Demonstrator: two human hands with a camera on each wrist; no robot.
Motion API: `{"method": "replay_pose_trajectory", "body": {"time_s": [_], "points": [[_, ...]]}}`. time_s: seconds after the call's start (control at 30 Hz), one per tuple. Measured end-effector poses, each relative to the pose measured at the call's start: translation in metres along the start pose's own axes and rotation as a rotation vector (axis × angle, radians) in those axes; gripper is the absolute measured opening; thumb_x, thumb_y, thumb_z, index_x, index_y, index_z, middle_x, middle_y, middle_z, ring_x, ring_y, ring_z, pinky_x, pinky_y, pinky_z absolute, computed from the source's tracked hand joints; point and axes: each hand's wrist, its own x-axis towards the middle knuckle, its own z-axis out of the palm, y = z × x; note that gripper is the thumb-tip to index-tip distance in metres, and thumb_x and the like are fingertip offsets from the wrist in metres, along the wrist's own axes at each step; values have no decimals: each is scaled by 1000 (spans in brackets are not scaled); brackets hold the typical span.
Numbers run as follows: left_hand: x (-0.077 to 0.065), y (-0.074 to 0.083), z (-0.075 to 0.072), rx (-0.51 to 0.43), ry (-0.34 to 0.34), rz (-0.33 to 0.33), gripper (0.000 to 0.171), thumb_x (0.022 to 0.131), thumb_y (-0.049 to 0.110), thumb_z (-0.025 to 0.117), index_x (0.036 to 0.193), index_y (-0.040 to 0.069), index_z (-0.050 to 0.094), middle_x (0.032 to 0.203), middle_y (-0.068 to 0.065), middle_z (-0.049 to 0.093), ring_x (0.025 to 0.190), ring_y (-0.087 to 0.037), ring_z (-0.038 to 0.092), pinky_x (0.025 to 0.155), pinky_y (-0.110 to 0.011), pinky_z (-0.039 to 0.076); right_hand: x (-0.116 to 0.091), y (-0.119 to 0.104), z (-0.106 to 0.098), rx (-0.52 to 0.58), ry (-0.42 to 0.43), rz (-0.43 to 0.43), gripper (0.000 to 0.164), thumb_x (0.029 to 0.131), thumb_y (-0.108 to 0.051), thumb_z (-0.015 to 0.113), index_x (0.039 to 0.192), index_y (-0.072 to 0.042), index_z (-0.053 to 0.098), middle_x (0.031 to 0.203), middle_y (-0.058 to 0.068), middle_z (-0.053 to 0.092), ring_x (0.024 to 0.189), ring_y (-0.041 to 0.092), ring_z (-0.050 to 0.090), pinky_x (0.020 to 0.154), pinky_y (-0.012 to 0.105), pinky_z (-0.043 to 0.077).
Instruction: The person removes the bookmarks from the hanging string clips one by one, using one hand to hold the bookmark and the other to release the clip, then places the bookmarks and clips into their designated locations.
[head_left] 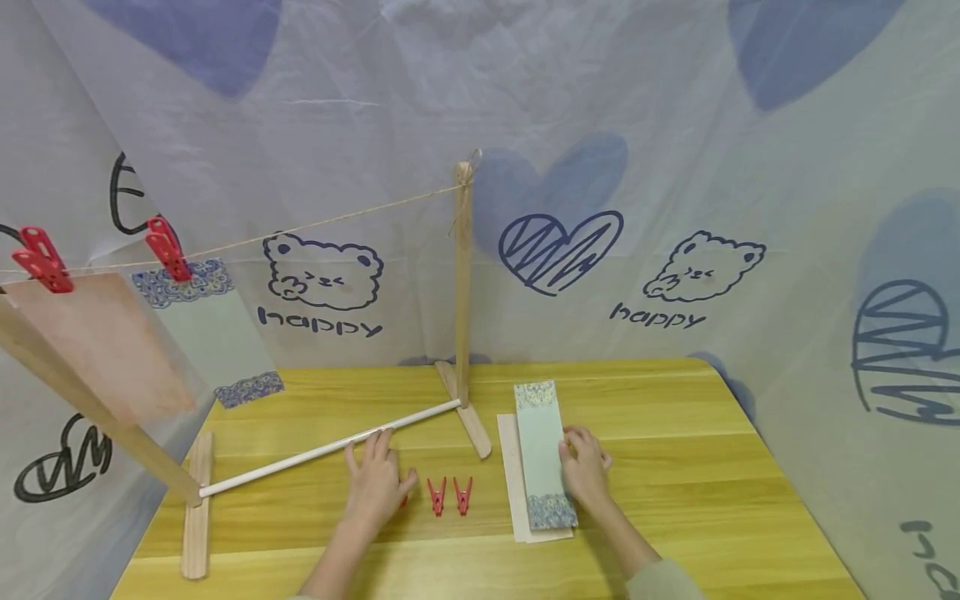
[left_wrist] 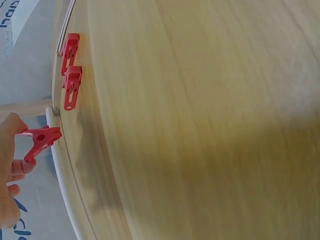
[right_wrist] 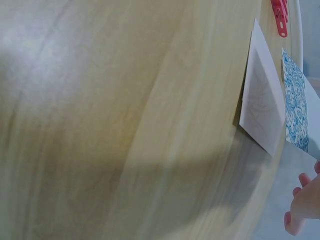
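Likely step: pick-up | my left hand (head_left: 373, 485) pinches a red clip (left_wrist: 51, 134) | my right hand (head_left: 587, 468) grips the patterned card (head_left: 540, 450) edgewise | next needs: steady lift

Table (head_left: 675, 467), yellow wood grain. On it: two red clothespins (head_left: 437, 498), just right of the gripping left hand (head_left: 375, 482); one pale sheet (head_left: 513, 475), left of the right hand (head_left: 585, 468); near wooden foot (head_left: 197, 542), well left of both; far wooden foot (head_left: 476, 429), between and beyond them.
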Motion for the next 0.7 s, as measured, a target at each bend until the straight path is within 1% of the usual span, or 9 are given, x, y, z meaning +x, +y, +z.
{"method": "replay_pose_trajectory", "body": {"time_s": [0.23,0.3,0.53,0.63,0.7], "points": [[-1,3,5,-17,-34,-37,42,78,34,67,89,-6,65,134,-19,42,128,-37,30,100,-64,13,-3,4,4,-11,-32,25,17,89,-9,50,73,-8,55,119,18,55,115,40,41,92,59,15],[-2,4,7,-14,-44,-46,42,78,35,67,87,-6,65,134,-19,42,128,-37,29,100,-64,13,-3,5,5,-16,-41,35,17,89,-10,50,73,-8,55,119,18,55,115,39,41,92,59,16],[-3,6,11,30,-112,-69,39,79,40,65,71,2,63,135,-20,41,129,-37,29,100,-64,12,-5,8,8,-19,-54,46,19,89,-10,50,70,-9,53,119,18,55,116,41,41,93,60,15],[-4,7,12,39,-119,-70,39,80,41,65,68,3,62,135,-20,42,129,-37,30,100,-64,13,-5,11,9,-24,-56,51,20,89,-10,50,69,-9,52,119,19,55,116,41,41,93,60,15],[-4,7,12,40,-122,-69,39,80,40,65,63,5,60,135,-20,42,128,-37,30,100,-64,14,-6,12,10,-30,-58,58,20,89,-10,50,69,-9,53,118,18,55,115,40,42,93,60,15]]}}
